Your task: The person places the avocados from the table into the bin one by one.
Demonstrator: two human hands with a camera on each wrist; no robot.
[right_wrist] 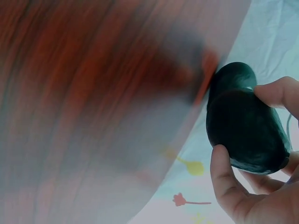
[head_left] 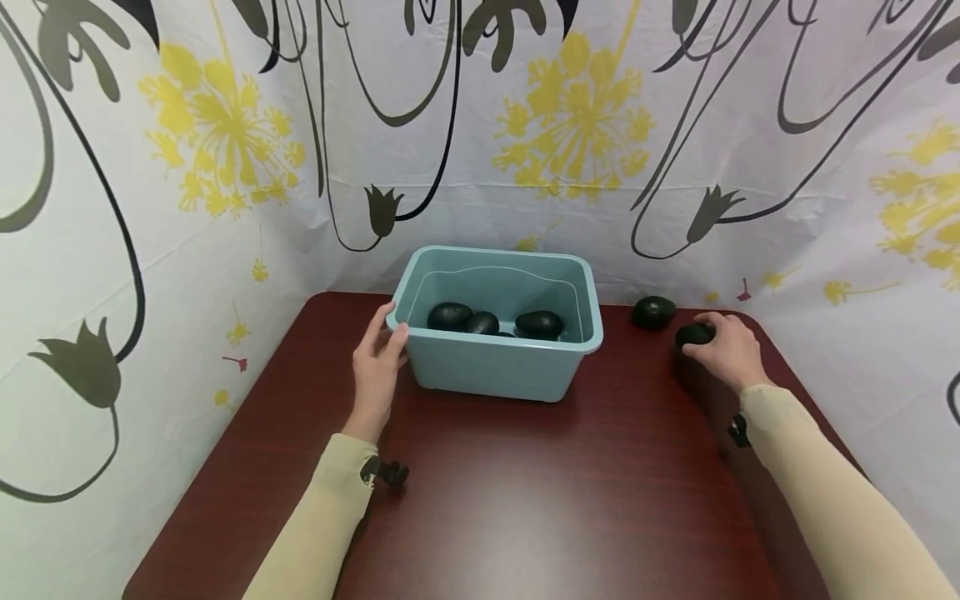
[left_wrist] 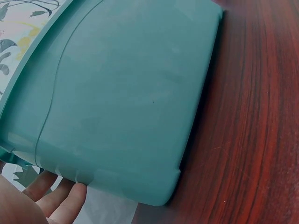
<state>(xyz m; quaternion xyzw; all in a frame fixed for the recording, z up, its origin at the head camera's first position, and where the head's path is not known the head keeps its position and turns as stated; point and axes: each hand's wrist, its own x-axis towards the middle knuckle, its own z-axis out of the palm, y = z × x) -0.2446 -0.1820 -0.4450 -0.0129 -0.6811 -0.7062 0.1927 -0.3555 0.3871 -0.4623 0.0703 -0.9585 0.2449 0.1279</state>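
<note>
A light blue plastic bin (head_left: pixel 495 362) stands at the back of the dark red table with several dark green avocados (head_left: pixel 540 325) inside. My left hand (head_left: pixel 377 367) holds the bin at its left front corner. In the left wrist view, those fingers (left_wrist: pixel 70 200) lie against the bin's end wall, below the rim. Near the table's right edge, my right hand (head_left: pixel 726 354) grips an avocado (right_wrist: pixel 247 130) between thumb and fingers. Another avocado (head_left: pixel 654 312) lies on the table just to the left and behind it, partly covered by the held one in the right wrist view.
The wooden table (head_left: pixel 555 483) stretches in front of the bin toward me. White cloth (head_left: pixel 480 150) with yellow and grey flower prints hangs behind the table and along both sides. A small black device (head_left: pixel 384 472) is strapped to each wrist.
</note>
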